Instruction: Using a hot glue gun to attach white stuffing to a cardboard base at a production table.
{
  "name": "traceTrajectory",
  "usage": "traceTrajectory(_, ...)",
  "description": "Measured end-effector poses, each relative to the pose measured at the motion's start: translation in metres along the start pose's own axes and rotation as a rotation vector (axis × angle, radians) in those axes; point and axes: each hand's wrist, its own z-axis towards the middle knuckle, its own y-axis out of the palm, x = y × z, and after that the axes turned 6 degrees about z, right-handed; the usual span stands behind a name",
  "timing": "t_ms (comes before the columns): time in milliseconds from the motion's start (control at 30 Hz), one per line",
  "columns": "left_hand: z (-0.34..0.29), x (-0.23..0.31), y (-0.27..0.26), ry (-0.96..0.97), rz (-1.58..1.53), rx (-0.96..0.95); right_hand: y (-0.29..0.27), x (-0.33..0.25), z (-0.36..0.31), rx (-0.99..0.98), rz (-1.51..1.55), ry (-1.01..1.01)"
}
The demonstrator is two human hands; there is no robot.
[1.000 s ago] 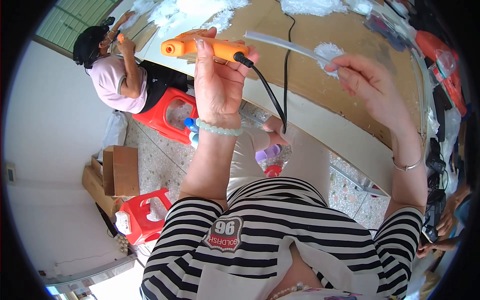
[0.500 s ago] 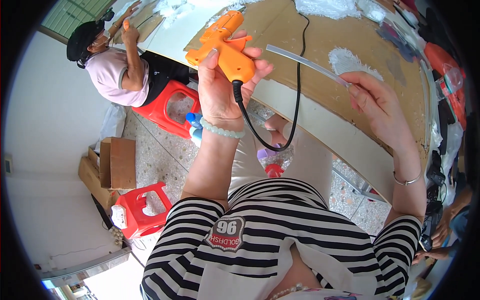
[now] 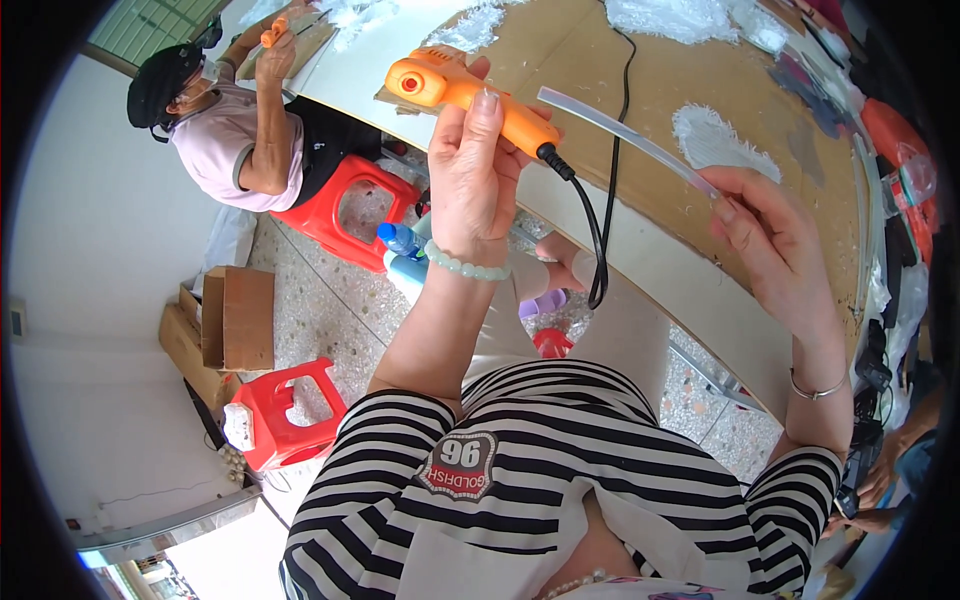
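Observation:
My left hand [image 3: 478, 165] is closed round an orange hot glue gun [image 3: 520, 122]. The round rear end of the gun, with its hole, is turned toward me. Its black cord [image 3: 603, 230] hangs in a loop from the handle and runs back across the table. In my right hand [image 3: 765, 225], thumb and fingers pinch a translucent glue stick [image 3: 630, 137]. The stick's free end points left toward the gun, a short gap away from it. The gun's nozzle is hidden from view.
Brown cardboard [image 3: 570, 60] covers the worktable, with white stringy glue heaps [image 3: 715, 140] on it. A co-worker [image 3: 230, 140] sits at the far left on a red stool [image 3: 375, 205], holding an orange tool. Another red stool [image 3: 290, 415] and an open carton [image 3: 238, 320] stand on the floor.
My left hand has turned the glue gun so its rear end faces me, and moved slightly right. The cord has swung along. My right hand with the glue stick has shifted a little right and nearer.

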Motion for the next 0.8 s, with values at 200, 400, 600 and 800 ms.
traceTrajectory(200,0.001,0.001,0.006,0.233,0.523,0.070,0.001,-0.013,-0.001,0.010,-0.180,-0.278)
traceTrajectory(400,-0.002,0.001,0.015,0.273,0.611,0.044,0.003,-0.009,0.000,0.059,-0.160,-0.295)
traceTrajectory(600,0.001,-0.002,0.009,0.347,0.707,0.117,0.001,-0.008,-0.001,0.067,-0.210,-0.244)
traceTrajectory(800,0.007,-0.009,-0.016,0.560,0.900,0.207,0.000,-0.003,0.000,0.017,-0.119,-0.205)
